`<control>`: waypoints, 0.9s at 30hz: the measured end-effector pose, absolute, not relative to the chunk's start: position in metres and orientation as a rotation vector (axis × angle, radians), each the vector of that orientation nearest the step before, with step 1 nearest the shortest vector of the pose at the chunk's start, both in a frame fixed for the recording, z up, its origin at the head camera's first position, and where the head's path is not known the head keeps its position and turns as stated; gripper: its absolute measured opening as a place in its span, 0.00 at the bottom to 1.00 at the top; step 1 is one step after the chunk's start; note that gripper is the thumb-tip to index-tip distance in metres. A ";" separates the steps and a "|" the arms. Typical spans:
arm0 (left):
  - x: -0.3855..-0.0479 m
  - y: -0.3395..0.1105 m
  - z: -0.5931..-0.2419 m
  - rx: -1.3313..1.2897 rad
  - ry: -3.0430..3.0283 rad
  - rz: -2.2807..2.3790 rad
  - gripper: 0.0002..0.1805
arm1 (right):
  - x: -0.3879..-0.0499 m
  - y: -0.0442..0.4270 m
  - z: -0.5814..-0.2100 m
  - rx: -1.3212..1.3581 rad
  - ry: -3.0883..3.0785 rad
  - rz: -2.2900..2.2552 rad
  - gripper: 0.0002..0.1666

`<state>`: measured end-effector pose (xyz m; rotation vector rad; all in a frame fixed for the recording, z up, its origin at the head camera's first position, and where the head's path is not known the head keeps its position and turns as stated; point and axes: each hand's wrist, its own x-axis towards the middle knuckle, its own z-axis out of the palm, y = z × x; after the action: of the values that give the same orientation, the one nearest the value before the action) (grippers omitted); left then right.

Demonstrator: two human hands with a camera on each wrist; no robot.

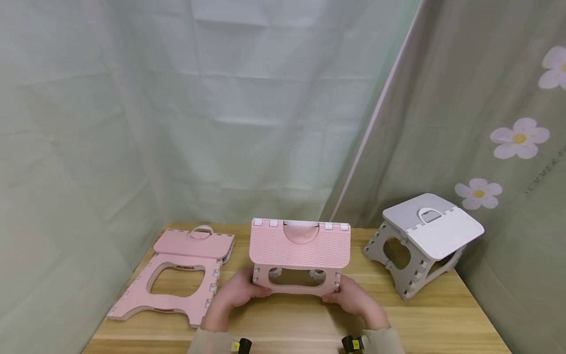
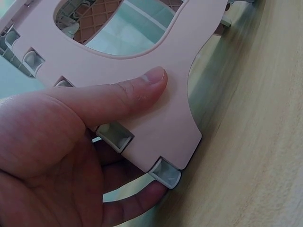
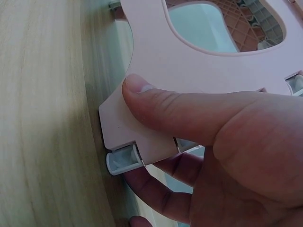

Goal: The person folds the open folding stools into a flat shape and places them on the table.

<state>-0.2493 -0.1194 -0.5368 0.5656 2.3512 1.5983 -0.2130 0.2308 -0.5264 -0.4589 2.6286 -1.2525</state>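
A pink folding stool (image 1: 300,250) stands at the middle of the table, its two-part seat hinged along the back edge in the head view. My left hand (image 1: 240,289) grips the lower left side of its near leg panel. In the left wrist view the thumb lies on the flat pink panel (image 2: 175,80), and the fingers curl behind the hinged edge. At the lower right side my right hand (image 1: 353,296) holds the same panel, its thumb across the panel face (image 3: 156,61) and its fingers behind. The feet are close to the wood.
To the left, another pink folding stool (image 1: 177,243) lies folded flat on the wooden table (image 1: 283,327). A grey and white folding stool (image 1: 413,255) stands unfolded at the right. Pale curtains (image 1: 265,108) hang behind and along both sides, some printed with flowers.
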 end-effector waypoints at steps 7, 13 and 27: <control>-0.249 -0.120 -0.537 0.574 2.398 1.533 0.28 | -0.212 0.231 -0.528 -0.469 2.615 -1.255 0.16; -0.251 -0.119 -0.535 0.578 2.438 1.510 0.29 | -0.212 0.231 -0.526 -0.470 2.614 -1.258 0.15; -0.251 -0.122 -0.530 0.542 2.446 1.514 0.28 | -0.214 0.232 -0.526 -0.464 2.615 -1.244 0.16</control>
<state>-0.2507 -0.1217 -0.5300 0.5423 2.4456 1.5139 -0.2142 0.2325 -0.5260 -0.4644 2.6146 -1.2442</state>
